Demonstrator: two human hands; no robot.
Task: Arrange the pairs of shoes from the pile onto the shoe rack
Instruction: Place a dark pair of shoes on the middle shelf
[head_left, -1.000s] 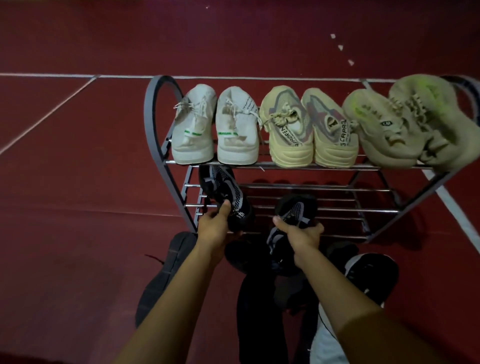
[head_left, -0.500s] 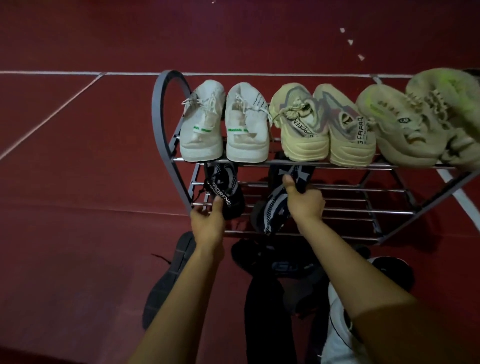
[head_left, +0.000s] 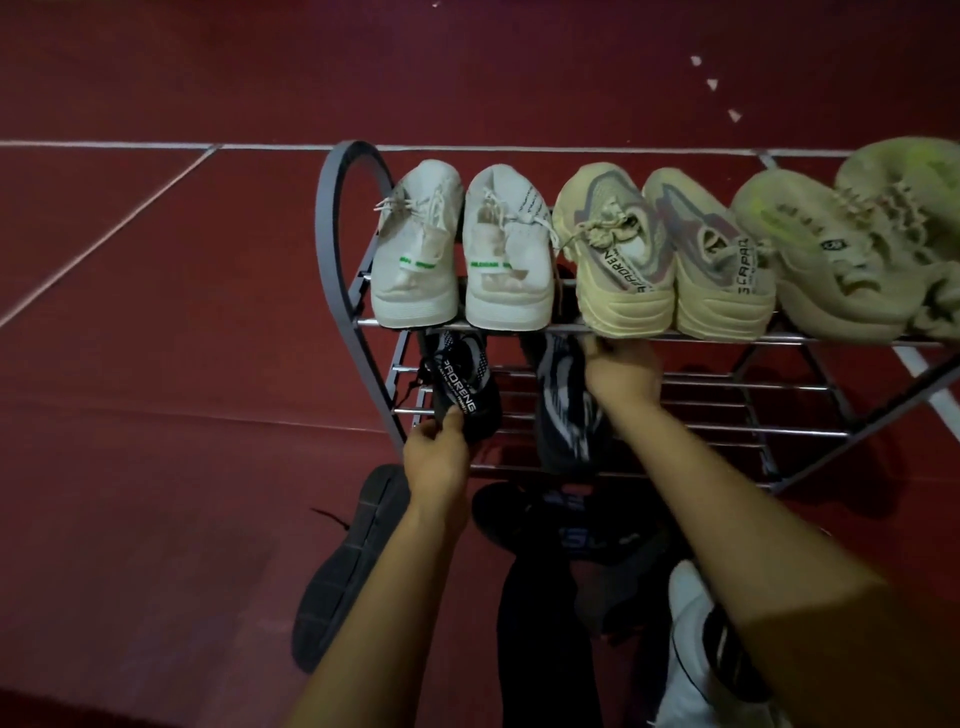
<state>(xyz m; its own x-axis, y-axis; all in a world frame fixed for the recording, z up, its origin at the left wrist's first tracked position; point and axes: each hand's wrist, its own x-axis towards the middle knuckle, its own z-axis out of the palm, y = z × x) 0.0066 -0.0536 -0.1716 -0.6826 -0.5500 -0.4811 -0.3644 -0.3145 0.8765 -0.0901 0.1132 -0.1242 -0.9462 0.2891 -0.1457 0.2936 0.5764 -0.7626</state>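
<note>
1. You are now pushing both black shoes deeper onto the lower shelf of the shoe rack (head_left: 358, 291); a second ago you were only lifting them up to its front edge

2. Your left hand (head_left: 439, 457) is pinching the heel of the left black shoe (head_left: 462, 384), which is lying across the lower bars at the rack's left end, under the white pair (head_left: 462, 254)

3. Your right hand (head_left: 621, 371) is reaching further in than before, up under the top shelf's front bar beside the right black shoe (head_left: 563, 410); it is resting against the shoe, but you cannot tell from here whether the fingers are gripping it or just nudging it

4. The top shelf is holding three pairs side by side: the white pair, the cream pair (head_left: 665, 260) and the greenish pair (head_left: 852, 249), so it is looking full

5. The lower shelf is therefore starting to fill, with its right part showing only bare bars

6. More dark shoes (head_left: 348, 577) are waiting on the floor near your legs, so the task is probably a bit past halfway
</note>
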